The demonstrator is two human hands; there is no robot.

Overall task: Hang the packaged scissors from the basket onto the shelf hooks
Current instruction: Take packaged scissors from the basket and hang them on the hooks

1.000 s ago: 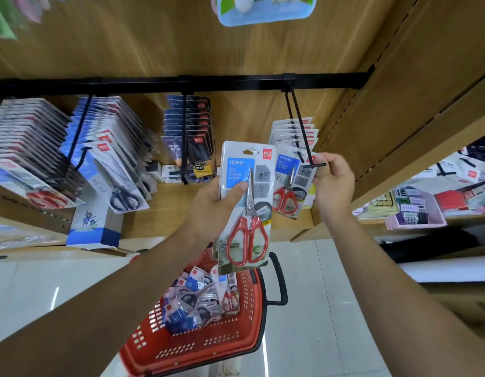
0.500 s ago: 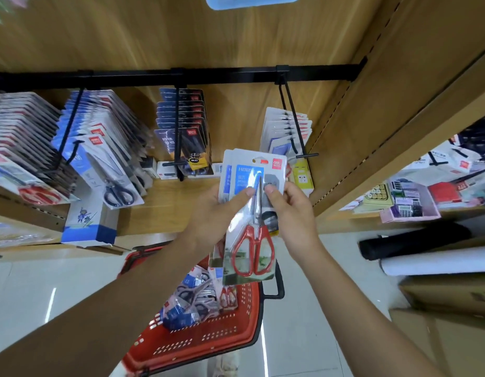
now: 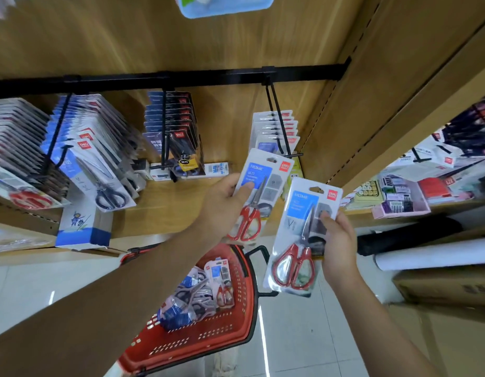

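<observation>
Two packs of red-handled scissors are out of the basket (image 3: 208,338) right now, one in each hand.

The left hand (image 3: 222,202) has the left pack (image 3: 263,191) pinched along its left edge. The thumb is pressed flat on the blue label at the front, and the other fingers are behind the card, so I can't tell how they lie. This pack is up high, with its top edge just under the tip of the right hook (image 3: 279,123). It looks close to the tip, not on it.

The right hand (image 3: 338,240) grips the right pack (image 3: 298,235) by its right edge, with the thumb on the front beside the blades and the fingers hidden behind. It sits lower and nearer than the left pack, tilted a bit, with the hang hole at the top free of anything.

The right hook already carries a row of the same packs (image 3: 274,126), pushed back toward the black rail (image 3: 208,76).

Further left on the rail:
- a middle hook with dark packs (image 3: 176,137)
- a hook with black-handled scissors (image 3: 99,170)
- more red ones at the far left edge

The red basket is down below the left forearm, over the white floor. A jumble of scissor packs (image 3: 197,295) lies in it, and its black handle (image 3: 259,268) sticks out on the right.
</observation>
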